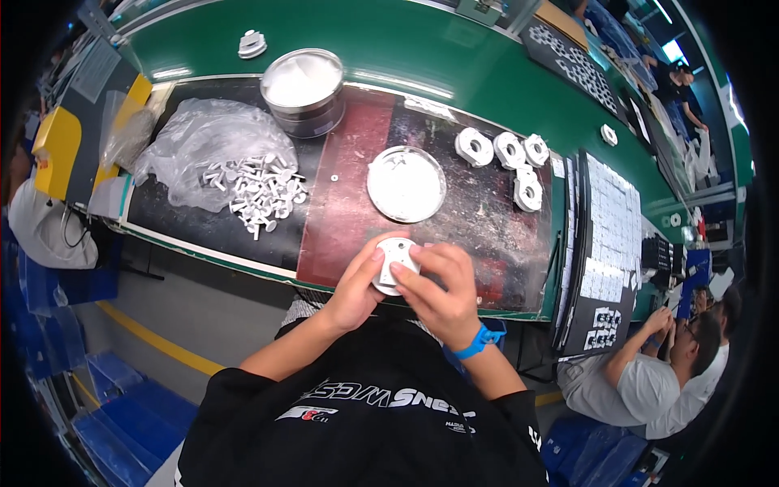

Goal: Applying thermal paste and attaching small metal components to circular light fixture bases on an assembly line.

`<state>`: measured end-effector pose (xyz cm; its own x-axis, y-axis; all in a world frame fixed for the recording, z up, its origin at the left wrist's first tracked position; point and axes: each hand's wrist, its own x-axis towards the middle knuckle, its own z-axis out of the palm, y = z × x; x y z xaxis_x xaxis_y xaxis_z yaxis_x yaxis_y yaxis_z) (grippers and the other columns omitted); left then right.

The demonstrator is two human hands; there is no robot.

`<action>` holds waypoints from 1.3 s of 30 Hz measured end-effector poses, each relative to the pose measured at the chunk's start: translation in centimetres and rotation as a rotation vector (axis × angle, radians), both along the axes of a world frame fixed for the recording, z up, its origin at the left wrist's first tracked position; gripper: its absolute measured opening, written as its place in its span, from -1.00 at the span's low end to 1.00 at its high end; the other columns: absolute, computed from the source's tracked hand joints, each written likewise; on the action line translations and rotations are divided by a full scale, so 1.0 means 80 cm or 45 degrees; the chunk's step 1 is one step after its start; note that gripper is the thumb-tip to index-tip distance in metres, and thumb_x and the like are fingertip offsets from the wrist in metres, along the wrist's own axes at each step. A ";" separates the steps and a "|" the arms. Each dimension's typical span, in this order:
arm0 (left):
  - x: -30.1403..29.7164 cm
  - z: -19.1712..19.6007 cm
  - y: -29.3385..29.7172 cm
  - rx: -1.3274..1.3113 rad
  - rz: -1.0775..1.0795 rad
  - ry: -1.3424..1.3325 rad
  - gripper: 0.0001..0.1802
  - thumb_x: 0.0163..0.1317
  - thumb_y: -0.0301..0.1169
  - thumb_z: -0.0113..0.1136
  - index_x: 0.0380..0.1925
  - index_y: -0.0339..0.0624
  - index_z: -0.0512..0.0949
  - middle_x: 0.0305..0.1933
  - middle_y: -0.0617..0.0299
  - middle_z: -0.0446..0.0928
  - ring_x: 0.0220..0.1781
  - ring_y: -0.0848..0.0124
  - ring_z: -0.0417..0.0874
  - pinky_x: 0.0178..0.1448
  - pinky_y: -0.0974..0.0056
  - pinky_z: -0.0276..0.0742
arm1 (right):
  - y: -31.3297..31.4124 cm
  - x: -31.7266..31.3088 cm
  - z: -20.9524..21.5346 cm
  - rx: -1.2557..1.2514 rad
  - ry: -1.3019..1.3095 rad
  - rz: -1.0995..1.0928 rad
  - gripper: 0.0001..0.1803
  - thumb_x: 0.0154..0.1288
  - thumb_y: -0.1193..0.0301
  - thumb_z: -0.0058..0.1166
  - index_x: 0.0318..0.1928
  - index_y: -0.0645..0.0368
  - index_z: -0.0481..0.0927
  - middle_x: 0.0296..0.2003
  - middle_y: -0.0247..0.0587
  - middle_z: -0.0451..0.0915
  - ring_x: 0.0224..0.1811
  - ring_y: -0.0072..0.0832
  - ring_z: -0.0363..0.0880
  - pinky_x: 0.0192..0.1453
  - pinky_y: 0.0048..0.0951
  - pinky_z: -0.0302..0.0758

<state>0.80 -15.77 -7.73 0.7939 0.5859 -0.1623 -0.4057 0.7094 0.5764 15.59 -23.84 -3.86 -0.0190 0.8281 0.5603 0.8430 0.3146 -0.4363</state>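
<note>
Both my hands hold one round white plastic part [395,261] just above the near edge of the dark work mat [341,219]. My left hand [357,284] grips its left side with the thumb on top. My right hand [438,288], with a blue wristband, pinches its right side and presses a finger on its face. A shallow round metal lid [406,183] lies just beyond the part. A pile of small white pins [256,193] spills from a clear plastic bag [203,142] to the left.
A round metal tin [304,89] stands at the back. Several white ring-shaped parts [503,154] lie to the right, beside a black tray of white pieces [608,235]. Another person [657,381] sits at the lower right. Blue crates [122,406] stand on the floor at left.
</note>
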 end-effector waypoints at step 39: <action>-0.157 -0.018 0.040 0.161 0.578 0.416 -0.56 0.38 -0.44 0.07 0.20 -0.25 0.23 0.10 -0.24 0.52 0.03 0.05 0.67 0.12 0.06 0.66 | 0.027 -0.005 -0.047 -0.286 0.130 -0.224 -0.78 0.02 0.60 0.30 -0.45 0.23 0.45 -0.30 -0.14 0.57 -0.24 -0.17 0.54 -0.16 -0.28 0.48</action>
<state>-11.74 -12.55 -9.19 0.3787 0.8872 -0.2636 -0.4397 0.4231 0.7923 15.20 -21.71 -7.58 0.1832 0.9171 0.3540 0.8241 0.0531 -0.5639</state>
